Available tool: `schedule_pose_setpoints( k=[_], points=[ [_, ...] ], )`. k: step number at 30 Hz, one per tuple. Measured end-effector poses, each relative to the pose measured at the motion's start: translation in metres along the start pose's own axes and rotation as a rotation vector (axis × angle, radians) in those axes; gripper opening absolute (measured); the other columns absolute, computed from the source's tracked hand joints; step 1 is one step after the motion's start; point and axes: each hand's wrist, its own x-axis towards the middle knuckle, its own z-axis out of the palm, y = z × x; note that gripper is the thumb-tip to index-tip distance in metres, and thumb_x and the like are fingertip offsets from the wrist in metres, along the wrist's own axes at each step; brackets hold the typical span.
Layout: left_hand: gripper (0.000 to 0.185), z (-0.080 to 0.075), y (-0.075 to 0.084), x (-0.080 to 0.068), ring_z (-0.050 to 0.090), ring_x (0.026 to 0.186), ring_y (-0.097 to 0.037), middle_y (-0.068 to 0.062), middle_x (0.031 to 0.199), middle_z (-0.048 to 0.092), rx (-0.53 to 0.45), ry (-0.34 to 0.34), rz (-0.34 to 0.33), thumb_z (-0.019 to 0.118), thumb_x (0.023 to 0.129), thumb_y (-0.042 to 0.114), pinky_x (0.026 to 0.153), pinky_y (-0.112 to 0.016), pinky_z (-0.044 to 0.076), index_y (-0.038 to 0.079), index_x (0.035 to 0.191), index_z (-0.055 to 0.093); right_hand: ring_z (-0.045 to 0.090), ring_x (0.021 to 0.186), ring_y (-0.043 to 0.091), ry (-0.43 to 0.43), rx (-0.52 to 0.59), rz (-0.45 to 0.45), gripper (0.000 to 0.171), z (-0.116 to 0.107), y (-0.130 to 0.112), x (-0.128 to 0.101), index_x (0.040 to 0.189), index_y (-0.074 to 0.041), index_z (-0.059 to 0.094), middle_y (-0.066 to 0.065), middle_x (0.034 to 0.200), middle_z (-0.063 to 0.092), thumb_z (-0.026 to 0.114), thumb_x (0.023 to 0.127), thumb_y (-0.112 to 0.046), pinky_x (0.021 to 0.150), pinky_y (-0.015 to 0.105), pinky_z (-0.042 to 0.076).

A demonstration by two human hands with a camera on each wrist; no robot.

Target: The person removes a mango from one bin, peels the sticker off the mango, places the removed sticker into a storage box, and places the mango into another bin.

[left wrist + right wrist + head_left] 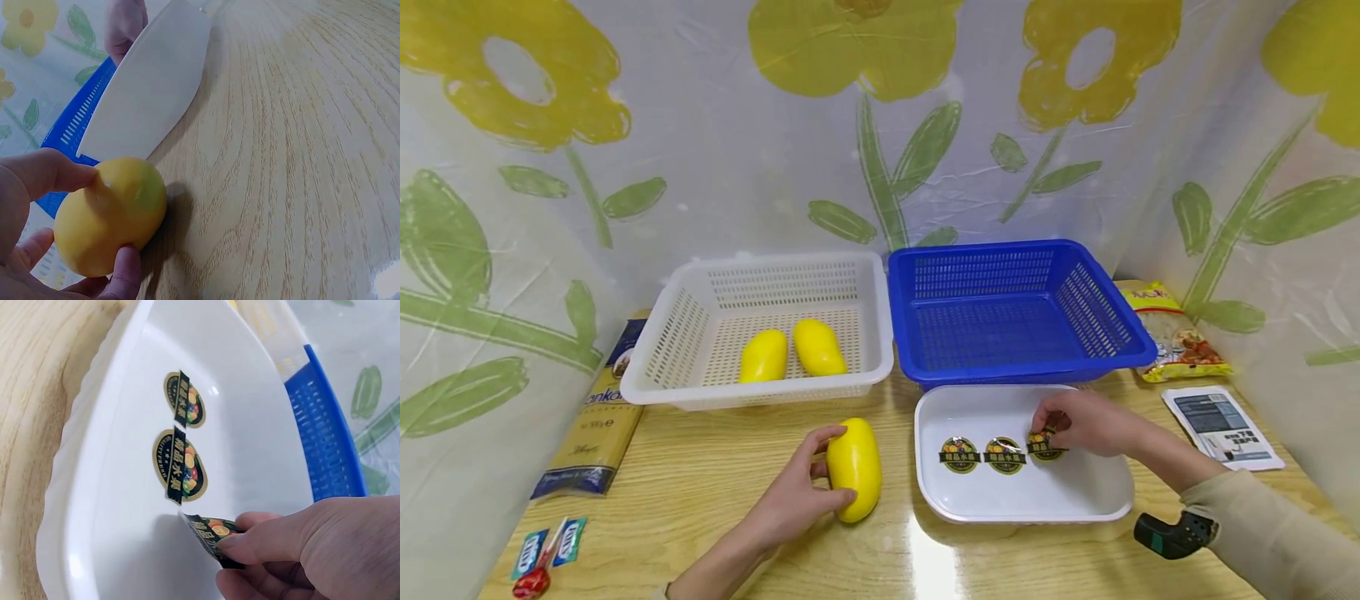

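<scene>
On the wooden table my left hand grips a yellow mango, thumb on the near end and fingers on the far side. In the left wrist view the mango shows a greenish patch. My right hand reaches into a white tray and pinches a round fruit sticker between thumb and fingers, its edge lifted off the tray floor. Left of it, two more dark, gold-edged stickers lie flat, a middle sticker and a left sticker.
Behind stand a white basket holding two mangoes and a blue basket. A pasta bag lies at left, near a red lollipop and small packets. At right are a yellow food bag and a white pouch.
</scene>
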Motion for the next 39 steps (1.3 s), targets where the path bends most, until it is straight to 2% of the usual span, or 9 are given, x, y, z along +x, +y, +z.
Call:
schedule_pose_setpoints(
  k=[9,16,22,33,39],
  points=[
    [0.077,0.000,0.001,-0.001,0.054,0.111,-0.028,-0.019,0.145,0.033,0.007,0.003,-0.002,0.080,0.078,0.009,0.078,-0.036,0.053,0.017,0.144,0.040,0.052,0.072,0.002,-0.006,0.002,-0.043,0.018,0.005,0.004,0.003,0.087,-0.011,0.067,-0.005,0.080,0.063,0.072,0.074,0.002,0.064,0.023,0.046],
    [0.078,-0.001,0.000,-0.001,0.054,0.110,-0.027,-0.019,0.145,0.034,0.007,-0.001,-0.006,0.080,0.078,0.009,0.078,-0.036,0.053,0.017,0.144,0.039,0.047,0.069,0.000,-0.010,-0.107,-0.117,0.024,0.011,0.003,0.006,0.081,-0.012,0.065,-0.010,0.075,0.059,0.070,0.068,0.008,0.061,0.022,0.044],
    [0.078,-0.001,0.001,-0.001,0.054,0.111,-0.028,-0.019,0.146,0.033,0.009,-0.006,-0.007,0.080,0.078,0.008,0.079,-0.036,0.053,0.017,0.144,0.039,0.045,0.067,0.000,0.016,-0.180,-0.130,0.027,0.012,0.003,0.006,0.079,-0.014,0.063,-0.010,0.072,0.056,0.069,0.066,0.009,0.059,0.022,0.041],
    [0.077,-0.001,0.002,-0.001,0.054,0.111,-0.028,-0.019,0.146,0.032,0.015,-0.016,-0.002,0.079,0.079,0.009,0.079,-0.036,0.053,0.017,0.144,0.039,0.046,0.070,0.004,-0.030,-0.104,-0.104,0.027,0.005,0.004,0.002,0.082,-0.012,0.064,-0.008,0.077,0.057,0.063,0.072,0.014,0.061,0.024,0.042],
    [0.077,-0.002,0.002,-0.001,0.053,0.111,-0.028,-0.019,0.145,0.033,0.019,-0.017,0.004,0.079,0.079,0.009,0.078,-0.036,0.053,0.017,0.144,0.039,0.044,0.068,0.002,0.013,-0.204,-0.140,0.030,0.012,0.008,0.004,0.078,-0.016,0.064,-0.011,0.073,0.056,0.065,0.070,0.013,0.060,0.022,0.040]
  ],
)
